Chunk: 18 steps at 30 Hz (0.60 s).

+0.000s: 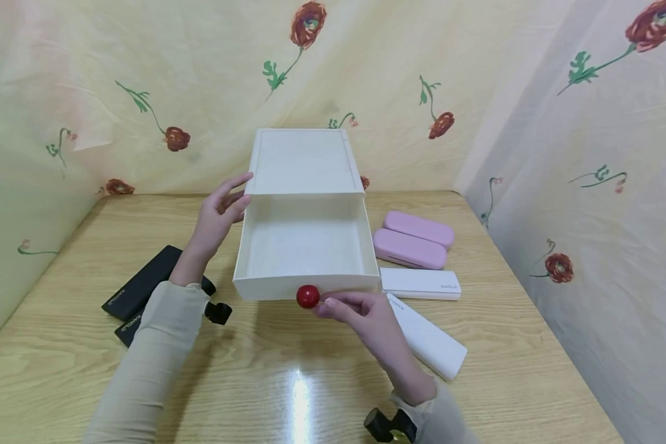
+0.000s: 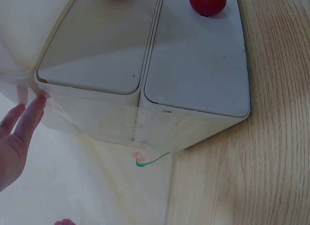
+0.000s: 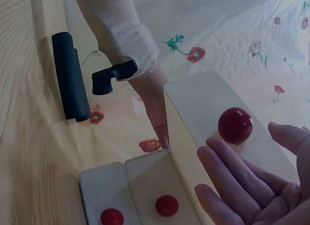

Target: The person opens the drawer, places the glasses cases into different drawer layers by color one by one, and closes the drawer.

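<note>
Two bare hands at a white drawer unit with its top drawer pulled out

Between the hands stands a boxy, smooth white drawer unit (image 1: 308,163) with rounded edges and a flat, shallow-rimmed top. Its top drawer (image 1: 277,288), a plain thin-walled tray, juts toward the person. The left hand (image 1: 216,216) is at the unit's side, fingers spread and loosely bent, fingertips resting against the smooth wall and gripping nothing. The right hand (image 1: 366,317) is at the drawer's front, its fingers relaxed and the thumb apart from them, beside a glossy, ball-shaped red knob (image 1: 308,297); whether the fingertips touch it, I cannot tell. Below, two lower drawer fronts (image 2: 198,65) carry matching round red knobs.

Just right of the right hand lie two slim white oblong cases (image 1: 433,339) with small dark lettering; beyond them are two smooth lilac cases (image 1: 411,248) with softly rounded ends. Two dark, flat cases (image 1: 144,280) lie beside and partly behind the left forearm. Under everything is a pale wood-grain table (image 1: 244,394) with a shiny streak of light; beyond both hands hangs a creased, cream-coloured cloth (image 1: 211,61) printed with red flowers and green stems
</note>
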Available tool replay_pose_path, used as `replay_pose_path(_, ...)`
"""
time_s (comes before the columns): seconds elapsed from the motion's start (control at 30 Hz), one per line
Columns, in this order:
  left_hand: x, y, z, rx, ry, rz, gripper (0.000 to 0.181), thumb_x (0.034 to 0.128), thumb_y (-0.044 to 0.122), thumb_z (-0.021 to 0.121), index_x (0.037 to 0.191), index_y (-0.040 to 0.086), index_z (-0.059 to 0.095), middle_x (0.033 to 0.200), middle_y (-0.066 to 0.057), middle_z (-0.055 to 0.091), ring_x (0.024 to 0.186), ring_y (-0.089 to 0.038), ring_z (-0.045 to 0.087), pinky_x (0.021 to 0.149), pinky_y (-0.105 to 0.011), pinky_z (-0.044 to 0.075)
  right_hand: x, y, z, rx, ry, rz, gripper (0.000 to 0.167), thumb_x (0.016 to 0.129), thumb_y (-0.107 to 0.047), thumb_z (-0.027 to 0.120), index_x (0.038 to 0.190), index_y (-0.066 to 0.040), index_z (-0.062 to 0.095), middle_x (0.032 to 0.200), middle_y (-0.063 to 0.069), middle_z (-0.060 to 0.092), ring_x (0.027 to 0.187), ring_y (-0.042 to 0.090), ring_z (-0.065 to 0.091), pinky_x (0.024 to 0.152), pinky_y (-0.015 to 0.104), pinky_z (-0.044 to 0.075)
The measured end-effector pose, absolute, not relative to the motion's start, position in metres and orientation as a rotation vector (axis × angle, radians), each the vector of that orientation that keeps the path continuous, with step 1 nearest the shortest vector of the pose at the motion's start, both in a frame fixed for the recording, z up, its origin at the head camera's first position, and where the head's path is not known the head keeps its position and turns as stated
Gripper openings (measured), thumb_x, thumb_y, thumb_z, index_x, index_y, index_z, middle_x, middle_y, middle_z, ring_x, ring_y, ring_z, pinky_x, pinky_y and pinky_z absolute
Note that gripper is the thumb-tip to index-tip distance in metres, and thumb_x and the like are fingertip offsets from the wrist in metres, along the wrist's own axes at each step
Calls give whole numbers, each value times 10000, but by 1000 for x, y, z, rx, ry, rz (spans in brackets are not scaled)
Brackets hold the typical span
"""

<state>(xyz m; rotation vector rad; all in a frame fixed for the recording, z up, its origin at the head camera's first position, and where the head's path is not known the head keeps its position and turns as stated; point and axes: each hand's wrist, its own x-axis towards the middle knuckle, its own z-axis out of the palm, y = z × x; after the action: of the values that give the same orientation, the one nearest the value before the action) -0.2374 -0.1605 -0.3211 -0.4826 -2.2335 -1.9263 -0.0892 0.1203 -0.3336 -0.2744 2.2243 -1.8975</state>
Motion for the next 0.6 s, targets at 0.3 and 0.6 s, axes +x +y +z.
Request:
replay_pose_path(0.3, -237, -161, -322, -486, -2239, -1922, 454, 1001, 217, 514, 1446, 147, 460, 1505, -80, 427, 1210, -103, 529, 809, -135, 527, -89, 139, -333, -238, 2338, -1776, 340, 928, -313, 645, 1141, -56, 702, 1018, 60, 759, 1028, 135, 693, 936, 240, 516)
replay_pose_path(0.6, -238, -162, -323, -493, -2238, -1917, 453, 1001, 211, 514, 1446, 148, 459, 1500, -80, 431, 1210, -97, 528, 808, -141, 528, -88, 156, -335, -243, 2416, -1777, 300, 941, -286, 632, 1122, -58, 706, 1021, 74, 757, 1025, 76, 678, 928, 223, 508)
